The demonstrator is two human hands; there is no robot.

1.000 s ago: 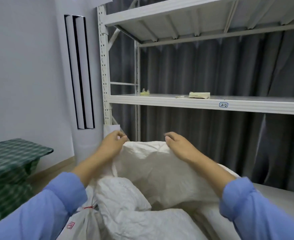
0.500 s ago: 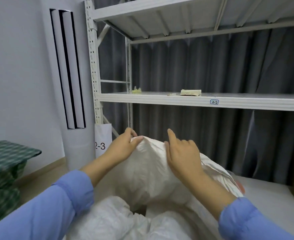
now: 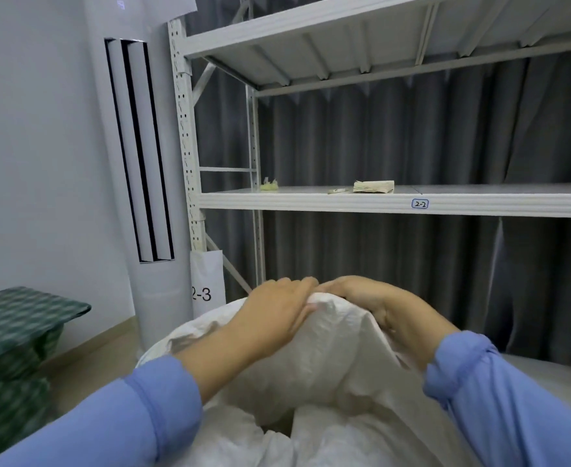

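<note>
**Head view: gathering the mouth of a sack.** A white woven sack (image 3: 328,362) is occupying the 6 o'clock part of the view. It is lying directly in front of the person and below the shelving rack (image 3: 311,200).

- **Left hand:** The left hand (image 3: 274,315) is lying on the raised crest of fabric from the 9 o'clock side. Its fingers are reaching over the top and the thumb is pressing the near face, so the fold is being pinched between them.
- **Right hand:** The right hand (image 3: 375,303) is gripping the same crest from the 3 o'clock side, with its fingers curled over and clamped on the cloth. The fingertips of the two hands are touching, or very nearly, at the peak.
- **Loose cloth:** Slack folds are slumping towards 6 o'clock between the blue sleeves (image 3: 499,399).

**Step in hand (judged):** The person is bunching the open rim into a single neck, and this looks about half done. The cloth at 5 and 7 o'clock is not yet drawn in.

**Next move (judged):** The slack needs to be pulled inwards. One hand then needs to encircle the whole neck low down, freeing the other to twist or tie. Woven cloth of this kind is likely to slide, so a firm, low hold is advisable.

**Background:** A stack of papers (image 3: 374,186) is resting on the shelf at 1 o'clock. A tower air conditioner (image 3: 142,163) is standing at 10 o'clock. A checked cloth (image 3: 18,315) is lying at 8 o'clock.
</note>
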